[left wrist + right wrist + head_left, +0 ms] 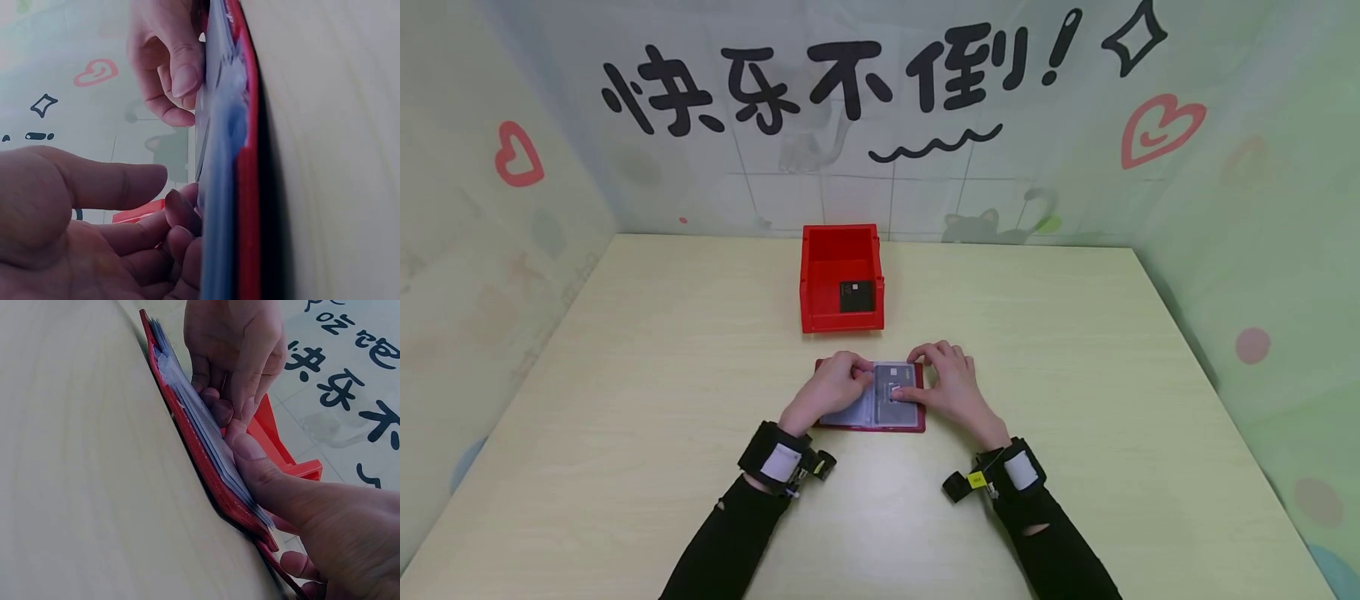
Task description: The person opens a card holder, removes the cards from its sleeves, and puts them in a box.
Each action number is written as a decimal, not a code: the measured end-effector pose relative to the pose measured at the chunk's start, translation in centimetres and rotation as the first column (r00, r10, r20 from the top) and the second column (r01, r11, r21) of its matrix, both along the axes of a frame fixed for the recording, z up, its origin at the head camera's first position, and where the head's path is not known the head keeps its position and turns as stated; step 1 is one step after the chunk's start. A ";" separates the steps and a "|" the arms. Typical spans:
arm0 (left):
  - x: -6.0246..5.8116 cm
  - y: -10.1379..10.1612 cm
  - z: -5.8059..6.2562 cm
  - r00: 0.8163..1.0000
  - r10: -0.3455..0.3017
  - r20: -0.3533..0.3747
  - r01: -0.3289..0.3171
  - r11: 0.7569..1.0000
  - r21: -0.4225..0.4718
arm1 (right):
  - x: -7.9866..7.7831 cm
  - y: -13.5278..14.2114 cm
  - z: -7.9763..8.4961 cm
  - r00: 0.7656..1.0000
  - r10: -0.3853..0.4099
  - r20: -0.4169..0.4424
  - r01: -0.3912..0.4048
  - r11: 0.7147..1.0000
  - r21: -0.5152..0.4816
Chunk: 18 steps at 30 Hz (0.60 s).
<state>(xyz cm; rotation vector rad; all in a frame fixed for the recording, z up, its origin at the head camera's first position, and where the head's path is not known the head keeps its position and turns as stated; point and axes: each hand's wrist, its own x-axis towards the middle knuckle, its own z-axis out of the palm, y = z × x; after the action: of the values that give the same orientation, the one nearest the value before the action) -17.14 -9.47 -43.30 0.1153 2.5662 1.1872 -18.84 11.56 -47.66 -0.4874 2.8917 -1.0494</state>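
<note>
A red card holder (pixel 880 428) lies spread out on the table, its clear plastic sleeves (pixel 850 415) facing up. A dark grey card (pixel 891 412) shows in the right-hand sleeve. My left hand (pixel 837 385) is over the left page, its curled fingertips close to the inner edge of that sleeve; in the left wrist view its thumb (pixel 134 186) stands off from the pages. With my right hand (pixel 951 387) I grip the holder's right side, thumb (pixel 253 450) pressing on the card and a finger at the top edge. In the right wrist view, other fingers (pixel 300 565) reach behind the cover.
A red open bin (pixel 842 325) stands just behind the holder, with a dark square card-like piece (pixel 857 297) lying inside. The light wood table (pixel 625 375) ends at a printed backdrop (pixel 850 192), with printed side panels (pixel 1247 267) at left and right.
</note>
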 end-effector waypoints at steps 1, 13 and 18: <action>0.0 0.0 0.0 1.000 0.002 0.004 -0.002 1.000 0.001 | 0.0 0.0 0.0 1.000 0.000 -0.001 0.000 1.000 0.001; 0.0 0.4 0.0 1.000 0.008 0.025 -0.008 1.000 -0.009 | 0.0 0.0 -0.2 1.000 -0.004 -0.022 0.004 1.000 0.014; 0.1 0.0 0.1 1.000 0.008 0.018 -0.008 1.000 0.008 | -0.1 -0.1 -0.2 1.000 -0.006 -0.026 0.006 1.000 0.018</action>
<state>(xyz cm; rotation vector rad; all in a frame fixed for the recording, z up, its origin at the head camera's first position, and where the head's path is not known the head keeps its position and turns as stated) -17.08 -9.46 -43.24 0.0958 2.5490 1.1964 -18.90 11.42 -47.89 -0.4954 2.9238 -1.0245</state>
